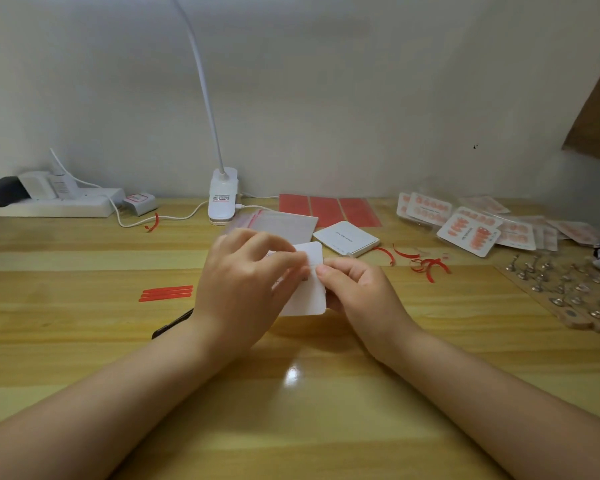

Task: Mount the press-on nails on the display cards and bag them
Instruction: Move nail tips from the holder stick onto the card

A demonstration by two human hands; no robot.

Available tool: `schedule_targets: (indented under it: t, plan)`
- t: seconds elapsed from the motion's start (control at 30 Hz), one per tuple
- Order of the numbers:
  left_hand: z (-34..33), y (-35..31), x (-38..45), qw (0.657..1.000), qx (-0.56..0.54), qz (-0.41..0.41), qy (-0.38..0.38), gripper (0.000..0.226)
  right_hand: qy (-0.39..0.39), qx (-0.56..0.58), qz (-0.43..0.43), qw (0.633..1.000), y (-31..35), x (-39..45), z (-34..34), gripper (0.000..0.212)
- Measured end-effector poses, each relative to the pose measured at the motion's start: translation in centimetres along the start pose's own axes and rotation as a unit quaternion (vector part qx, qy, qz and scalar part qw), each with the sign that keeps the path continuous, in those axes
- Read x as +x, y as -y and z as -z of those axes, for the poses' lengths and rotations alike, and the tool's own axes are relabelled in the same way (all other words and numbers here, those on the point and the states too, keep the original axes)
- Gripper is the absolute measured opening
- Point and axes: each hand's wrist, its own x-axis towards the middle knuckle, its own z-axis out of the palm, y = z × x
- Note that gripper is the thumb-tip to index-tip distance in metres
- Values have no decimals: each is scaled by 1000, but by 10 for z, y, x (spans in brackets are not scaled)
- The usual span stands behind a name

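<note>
Both forearms reached in toward the white display card point(310, 289), held upright just above the desk point(84, 341); left hand point(246, 275) curled over its near face, right hand point(357, 285) pinched its right edge, long axis running away from the person

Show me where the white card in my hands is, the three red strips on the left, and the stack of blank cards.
white card point(315, 299), head view, its bare lower right corner.
red strips point(166, 293), head view, middle strip's centre.
stack of blank cards point(345, 238), head view, top card's face.
</note>
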Motion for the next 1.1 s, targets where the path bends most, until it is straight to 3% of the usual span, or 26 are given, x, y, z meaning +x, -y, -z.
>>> schedule_targets:
  t: [0.57, 0.87, 1.0, 1.1]
  plan:
    - [-7, 5, -5, 1000, 4, -19, 16, 8, -22, -3, -29, 999, -5, 1, -1, 27]
    - [-4, 3, -4, 999, -15, -16, 24, 10, 7, 45, -42, 998, -6, 1, 2, 26]
    - [0, -1, -1, 991, -94, 79, 46, 27, -10, 44, -52, 998, -6, 4, 1, 33]
    - [3, -4, 1, 938, -245, 237, 70, 42, -13, 37, -40, 998, -6, 3, -1, 26]
